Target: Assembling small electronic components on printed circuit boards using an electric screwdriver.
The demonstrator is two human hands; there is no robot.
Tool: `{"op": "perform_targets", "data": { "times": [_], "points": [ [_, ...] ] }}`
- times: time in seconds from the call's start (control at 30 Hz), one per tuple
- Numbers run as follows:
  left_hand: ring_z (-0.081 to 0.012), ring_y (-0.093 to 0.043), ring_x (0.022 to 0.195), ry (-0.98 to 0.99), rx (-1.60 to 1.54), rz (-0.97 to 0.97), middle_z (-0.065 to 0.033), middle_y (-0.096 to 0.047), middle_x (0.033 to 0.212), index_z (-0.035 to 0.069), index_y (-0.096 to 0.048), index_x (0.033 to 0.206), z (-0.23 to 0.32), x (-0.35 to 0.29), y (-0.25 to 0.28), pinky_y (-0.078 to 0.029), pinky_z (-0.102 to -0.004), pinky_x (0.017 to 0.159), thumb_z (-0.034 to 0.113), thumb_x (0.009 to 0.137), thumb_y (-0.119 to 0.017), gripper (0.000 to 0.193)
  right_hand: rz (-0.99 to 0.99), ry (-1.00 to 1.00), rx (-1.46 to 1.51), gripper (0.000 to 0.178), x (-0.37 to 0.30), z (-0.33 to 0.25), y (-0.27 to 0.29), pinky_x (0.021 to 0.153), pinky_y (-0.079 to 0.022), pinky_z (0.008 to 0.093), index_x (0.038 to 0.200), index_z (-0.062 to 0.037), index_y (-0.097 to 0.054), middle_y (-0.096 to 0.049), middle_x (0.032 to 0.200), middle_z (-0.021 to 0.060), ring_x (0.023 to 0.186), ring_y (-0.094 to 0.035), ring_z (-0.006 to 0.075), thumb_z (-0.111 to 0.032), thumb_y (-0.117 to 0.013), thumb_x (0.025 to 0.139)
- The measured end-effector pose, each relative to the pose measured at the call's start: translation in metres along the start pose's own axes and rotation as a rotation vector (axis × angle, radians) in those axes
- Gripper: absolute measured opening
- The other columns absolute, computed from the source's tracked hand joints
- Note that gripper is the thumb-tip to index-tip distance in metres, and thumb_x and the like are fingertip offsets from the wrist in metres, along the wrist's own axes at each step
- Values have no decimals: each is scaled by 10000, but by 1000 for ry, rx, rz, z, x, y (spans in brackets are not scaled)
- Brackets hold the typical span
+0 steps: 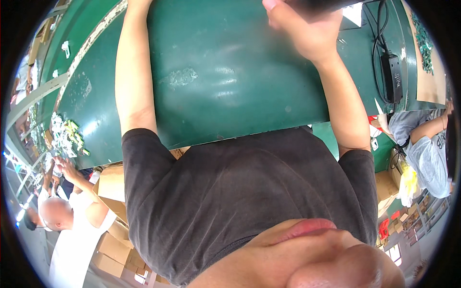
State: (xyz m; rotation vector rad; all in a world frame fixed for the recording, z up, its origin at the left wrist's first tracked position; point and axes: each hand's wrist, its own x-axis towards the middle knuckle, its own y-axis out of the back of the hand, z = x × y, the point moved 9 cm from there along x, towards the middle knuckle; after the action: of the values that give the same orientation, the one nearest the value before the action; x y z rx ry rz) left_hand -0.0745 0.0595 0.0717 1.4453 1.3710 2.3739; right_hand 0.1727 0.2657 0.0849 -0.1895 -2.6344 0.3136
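Note:
My right hand [307, 31] is closed around a black object [327, 5] at the top edge of the head view. The object is cut off by the frame and blurred, so its kind does not show. Its thumb points to the left, above the green tabletop [230, 91]. Of my left arm, the forearm [135, 62] reaches up along the table's left part. The left hand lies beyond the upper edge, out of sight. Near my right hand lie a white sheet [353, 15] and a black cable [376, 45].
A black power adapter [392, 77] lies on the right. Farther right, small green pieces [422, 45] rest on a brown board [430, 89]. Small white and yellow-green parts [67, 137] are heaped at left, near a person in white [79, 235]. Another person [422, 149] is at right.

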Motion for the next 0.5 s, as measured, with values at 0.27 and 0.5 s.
{"op": "perform_targets", "data": {
  "times": [0.27,0.5],
  "points": [
    [-313,-655,1094,-47,-311,-127,-178,-558,1332,-2,-675,929,79,22,41,-547,-389,934,61,888,-732,95,26,48,21,368,6,-6,1,577,-432,225,1195,30,-508,-594,767,19,606,-555,72,134,-668,880],
    [-388,-584,1146,-313,-540,-293,-206,-554,1318,29,-613,901,208,-49,46,-500,-444,972,20,779,-734,172,105,-15,-3,388,4,-20,12,505,-455,253,1250,35,-451,-588,704,54,534,-559,119,45,-646,915]
  ]
}}
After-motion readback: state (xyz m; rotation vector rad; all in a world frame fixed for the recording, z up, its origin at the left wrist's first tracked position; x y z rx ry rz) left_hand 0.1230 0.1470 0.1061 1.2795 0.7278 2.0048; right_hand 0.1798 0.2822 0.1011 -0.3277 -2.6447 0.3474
